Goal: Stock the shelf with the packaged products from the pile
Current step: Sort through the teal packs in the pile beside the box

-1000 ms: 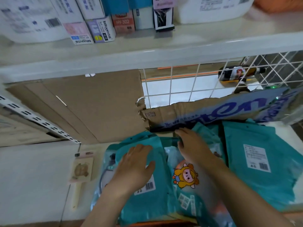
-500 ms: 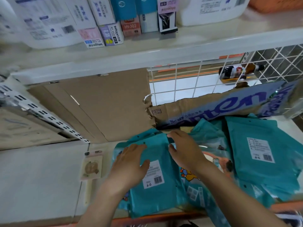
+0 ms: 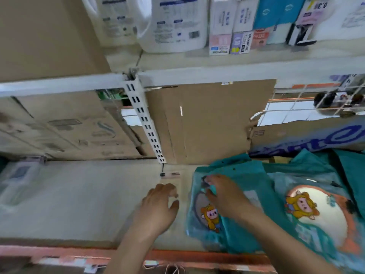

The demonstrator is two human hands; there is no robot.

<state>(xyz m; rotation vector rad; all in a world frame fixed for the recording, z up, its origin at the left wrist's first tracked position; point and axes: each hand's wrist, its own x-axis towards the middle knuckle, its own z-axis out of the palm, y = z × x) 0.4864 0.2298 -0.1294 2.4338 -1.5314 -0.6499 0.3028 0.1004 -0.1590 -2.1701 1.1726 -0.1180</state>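
Leftward, a blurred clear container [image 3: 17,180] sits at the far edge of the beige shelf board [image 3: 75,194], and a wide stretch of that board shows between it and the left hand [image 3: 160,204], bounded in front by an orange front lip [image 3: 49,252] and behind by cardboard cartons [image 3: 69,127]. A white slotted upright [image 3: 145,123] runs down to the board, with a brown cardboard panel [image 3: 213,123] just beside it at the back. The left hand's fingers are loosely bent and slightly spread, their tips resting on a small clear-wrapped card [image 3: 170,177] lying flat. Just beside it, the right hand [image 3: 223,196] pinches the upper left corner of a teal package [image 3: 233,230] between thumb and forefinger. That package lies flat near the shelf front, at the left edge of the pile of teal packages [image 3: 308,167], and carries a cartoon pig in yellow. Behind the pile a torn carton [image 3: 296,135] bears large blue letters, cut off and unreadable. Labels on the upper shelf [image 3: 227,64] are too blurred to read.
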